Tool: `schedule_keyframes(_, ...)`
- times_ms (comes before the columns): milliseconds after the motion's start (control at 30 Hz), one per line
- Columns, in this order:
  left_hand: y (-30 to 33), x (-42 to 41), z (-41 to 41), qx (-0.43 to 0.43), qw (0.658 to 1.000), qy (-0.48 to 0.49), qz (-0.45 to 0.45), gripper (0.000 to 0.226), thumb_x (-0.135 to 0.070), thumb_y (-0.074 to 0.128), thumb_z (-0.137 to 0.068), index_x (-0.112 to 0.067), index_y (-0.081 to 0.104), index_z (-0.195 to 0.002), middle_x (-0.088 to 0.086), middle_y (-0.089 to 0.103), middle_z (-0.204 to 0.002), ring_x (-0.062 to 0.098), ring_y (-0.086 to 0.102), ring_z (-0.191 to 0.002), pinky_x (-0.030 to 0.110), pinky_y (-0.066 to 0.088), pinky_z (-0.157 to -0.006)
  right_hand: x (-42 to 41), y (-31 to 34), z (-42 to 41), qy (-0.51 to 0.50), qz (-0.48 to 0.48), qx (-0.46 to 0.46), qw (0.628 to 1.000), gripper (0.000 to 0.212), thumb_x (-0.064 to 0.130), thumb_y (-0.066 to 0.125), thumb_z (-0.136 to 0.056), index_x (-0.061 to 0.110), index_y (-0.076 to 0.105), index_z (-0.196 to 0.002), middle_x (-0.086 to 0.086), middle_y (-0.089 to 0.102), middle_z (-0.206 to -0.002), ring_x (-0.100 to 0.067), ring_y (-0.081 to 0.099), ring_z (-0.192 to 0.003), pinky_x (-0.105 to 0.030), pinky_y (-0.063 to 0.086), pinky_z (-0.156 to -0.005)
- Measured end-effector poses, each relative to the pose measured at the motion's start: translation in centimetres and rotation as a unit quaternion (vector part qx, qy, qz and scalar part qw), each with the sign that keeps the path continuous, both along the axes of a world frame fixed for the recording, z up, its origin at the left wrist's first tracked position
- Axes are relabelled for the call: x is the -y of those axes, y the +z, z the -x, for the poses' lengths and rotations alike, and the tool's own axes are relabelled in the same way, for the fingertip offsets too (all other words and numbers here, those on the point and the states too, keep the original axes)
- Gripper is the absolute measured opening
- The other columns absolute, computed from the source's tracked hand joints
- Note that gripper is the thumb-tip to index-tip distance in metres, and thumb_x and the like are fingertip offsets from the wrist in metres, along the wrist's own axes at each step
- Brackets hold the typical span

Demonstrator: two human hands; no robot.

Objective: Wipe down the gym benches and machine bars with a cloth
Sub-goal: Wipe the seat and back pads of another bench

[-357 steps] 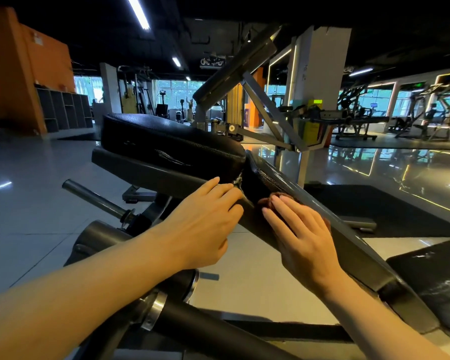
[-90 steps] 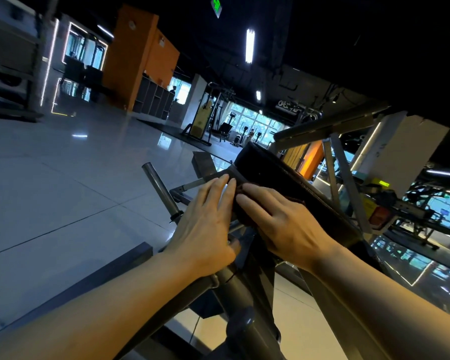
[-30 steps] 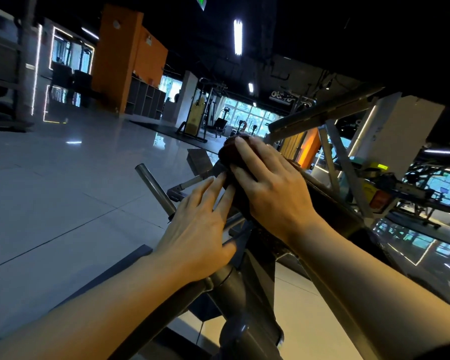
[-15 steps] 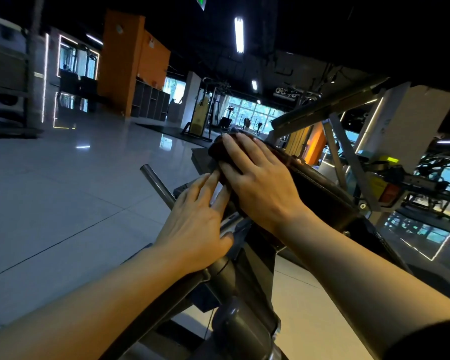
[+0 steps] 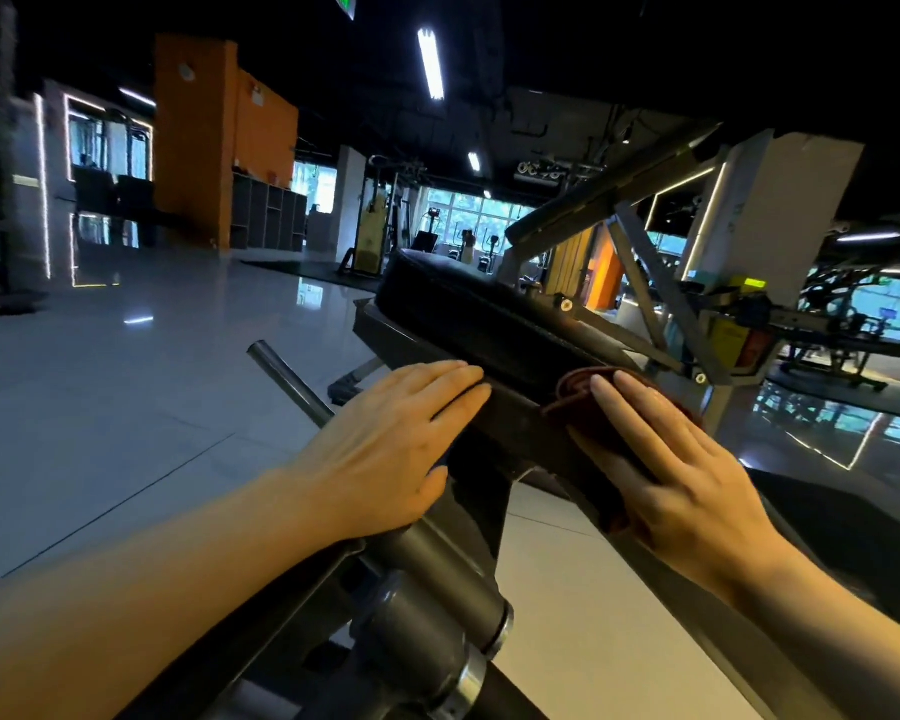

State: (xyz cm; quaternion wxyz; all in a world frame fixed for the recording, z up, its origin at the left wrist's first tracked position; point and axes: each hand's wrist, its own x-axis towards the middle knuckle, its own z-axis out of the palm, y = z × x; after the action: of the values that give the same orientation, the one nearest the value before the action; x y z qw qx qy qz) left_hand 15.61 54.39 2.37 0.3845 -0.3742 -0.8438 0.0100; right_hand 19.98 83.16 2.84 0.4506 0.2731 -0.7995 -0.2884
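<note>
Nearest the viewer, two bare forearms are reaching in over a grey machine pivot (image 5: 427,615). The right hand (image 5: 681,470) is pressing a dark red cloth (image 5: 575,389) with straight, slightly spread fingers against the near right side of the black bench pad (image 5: 468,309) and its metal rail; half a second ago it was up at the pad's far end, so the wipe is coming back toward the viewer and that edge looks covered. The left hand (image 5: 385,449) is resting flat, fingers together, on the rail. Most of the cloth is hiding under the palm; the dim gym beyond is hard to make out
</note>
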Motion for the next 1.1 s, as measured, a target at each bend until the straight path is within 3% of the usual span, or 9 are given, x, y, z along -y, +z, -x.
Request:
schedule_keyframes(100, -0.5, 0.0, 0.3, 0.026, 1.0, 0.007, -0.01, 0.074, -0.032, 0.058, -0.082, -0.008, 0.033, -0.147, 0.01, 0.038, -0.15, 0.023, 0.036, -0.138, 0.036, 0.025, -0.112, 0.6, 0.1, 0.0, 0.015, 0.023, -0.011, 1.0, 0.083, 0.017, 0.089, -0.063, 0.01, 0.05, -0.136, -0.018, 0.027, -0.154, -0.042, 0.028, -0.141, -0.061, 0.031, -0.105)
schedule_keyframes(300, -0.5, -0.1, 0.1, 0.051, 0.998, 0.018, -0.029, 0.075, -0.038, 0.058, -0.083, -0.01, 0.031, -0.147, 0.006, 0.034, -0.148, 0.019, 0.037, -0.132, 0.036, 0.035, -0.109, 7.4, 2.4, 3.1, 0.089, 0.041, -0.023, 0.995, 0.042, 0.014, 0.056, -0.091, 0.01, 0.057, -0.133, -0.02, 0.036, -0.152, -0.042, 0.033, -0.139, -0.053, 0.027, -0.114)
schedule_keyframes(467, -0.5, 0.2, -0.3, 0.033, 0.998, 0.033, -0.037, 0.079, -0.04, 0.06, -0.08, -0.006, 0.034, -0.146, 0.011, 0.037, -0.147, 0.026, 0.043, -0.129, 0.035, 0.032, -0.104, 5.6, 1.6, 2.3, 0.058, 0.03, -0.005, 0.998, 0.054, 0.02, 0.059, -0.084, 0.011, 0.052, -0.137, -0.02, 0.03, -0.155, -0.042, 0.028, -0.142, -0.054, 0.025, -0.115)
schedule_keyframes(567, -0.7, 0.2, -0.1, 0.012, 0.998, 0.053, -0.026, 0.081, -0.039, 0.065, -0.079, -0.003, 0.035, -0.145, 0.015, 0.038, -0.147, 0.029, 0.045, -0.13, 0.039, 0.029, -0.104, 2.1, 0.5, 0.6, 0.025, 0.018, -0.013, 0.999, 0.072, 0.021, 0.077, -0.071, 0.01, 0.051, -0.137, -0.019, 0.027, -0.155, -0.042, 0.025, -0.143, -0.058, 0.023, -0.112)
schedule_keyframes(667, -0.8, 0.0, 0.0, 0.014, 0.998, 0.065, -0.016, 0.078, -0.043, 0.052, -0.083, -0.004, 0.031, -0.147, 0.015, 0.035, -0.148, 0.029, 0.042, -0.132, 0.037, 0.031, -0.105, 0.5, -0.5, -0.5, -0.019, 0.041, 0.009, 0.999, 0.085, 0.023, 0.092, -0.058, 0.009, 0.057, -0.134, -0.019, 0.026, -0.155, -0.042, 0.028, -0.141, -0.06, 0.031, -0.108)
schedule_keyframes(867, -0.7, -0.3, -0.2, 0.008, 0.997, 0.073, -0.028, 0.08, -0.041, 0.06, -0.08, -0.004, 0.034, -0.146, 0.015, 0.038, -0.145, 0.027, 0.04, -0.131, 0.036, 0.031, -0.105, 4.3, 0.6, 1.0, 0.035, 0.064, -0.031, 0.997, 0.048, 0.009, 0.065, -0.085, 0.008, 0.057, -0.132, -0.021, 0.038, -0.15, -0.044, 0.035, -0.138, -0.055, 0.028, -0.109)
schedule_keyframes(1000, -0.8, -0.3, -0.7, 0.039, 0.988, 0.103, -0.11, 0.083, -0.043, 0.059, -0.08, -0.006, 0.029, -0.147, 0.012, 0.034, -0.146, 0.025, 0.04, -0.13, 0.038, 0.047, -0.101, 8.8, 2.6, 3.1, 0.055, 0.046, -0.025, 0.997, 0.041, 0.013, 0.056, -0.089, 0.008, 0.061, -0.129, -0.021, 0.037, -0.151, -0.043, 0.036, -0.137, -0.05, 0.024, -0.113)
schedule_keyframes(1100, -0.6, -0.4, -0.8, 0.06, 0.975, 0.145, -0.156, 0.095, -0.052, 0.062, -0.082, -0.009, 0.013, -0.152, 0.01, 0.018, -0.153, 0.024, 0.024, -0.139, 0.036, 0.038, -0.107, 11.4, 3.6, 4.3, 0.06, 0.032, -0.015, 0.998, 0.042, 0.012, 0.049, -0.09, 0.008, 0.06, -0.131, -0.021, 0.036, -0.152, -0.044, 0.036, -0.137, -0.05, 0.024, -0.114)
